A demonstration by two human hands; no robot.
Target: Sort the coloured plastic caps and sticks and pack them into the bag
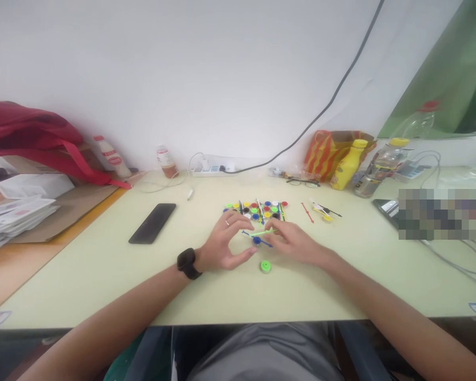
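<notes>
My left hand (pixel 225 242) curves beside a blue round piece (pixel 256 241) with a blue arrow-ended strip across it. Its thumb and fingers are apart, and I see nothing held in them. From the other side, my right hand (pixel 290 241) pinches a light green thin strip (pixel 262 233) above the blue piece. Nearer to me a bright green round piece (pixel 265 266) rests on the table. Beyond the hands lie several small round pieces (pixel 267 203) in mixed colours, with thin strips among them.
A black phone (pixel 153 223) lies left on the pale table (pixel 103 286). Right of the rows are a red strip (pixel 307 212) and a small yellow, white and black cluster (pixel 324 211). Glasses (pixel 302 182), a yellow bottle (pixel 348 165) and a power strip (pixel 212 170) stand along the wall.
</notes>
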